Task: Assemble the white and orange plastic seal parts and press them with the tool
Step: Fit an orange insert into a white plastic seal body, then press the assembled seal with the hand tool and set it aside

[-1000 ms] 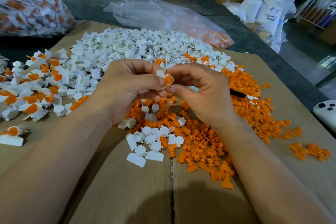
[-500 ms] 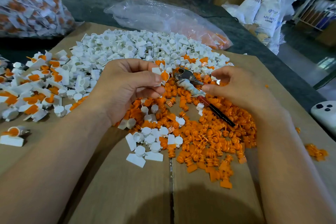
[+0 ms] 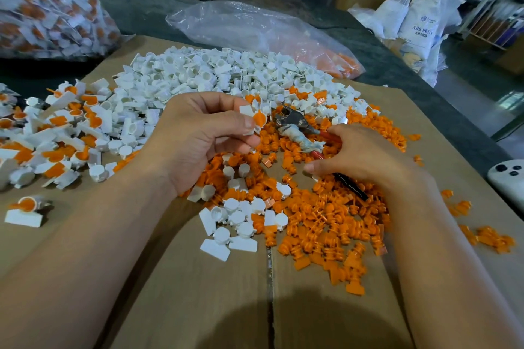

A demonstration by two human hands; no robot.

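Note:
My left hand (image 3: 198, 136) pinches a white seal part with an orange insert (image 3: 256, 117) between thumb and fingers, held above the piles. My right hand (image 3: 360, 156) curls around the red and black handles of the metal pressing tool (image 3: 295, 125), which lies on the orange parts with its jaws pointing toward the held seal. A heap of loose white parts (image 3: 215, 76) lies behind my hands. Loose orange parts (image 3: 326, 221) spread under and in front of my right hand.
Assembled white-and-orange seals (image 3: 56, 127) lie at the left on the cardboard sheet (image 3: 198, 292). A clear bag of seals (image 3: 48, 3) stands far left, a plastic bag (image 3: 255, 28) behind the piles. A white device (image 3: 510, 178) sits at the right edge.
My right hand left the seal, moved right and down, and took hold of the tool's handles on the orange pile. My left hand keeps holding the seal.

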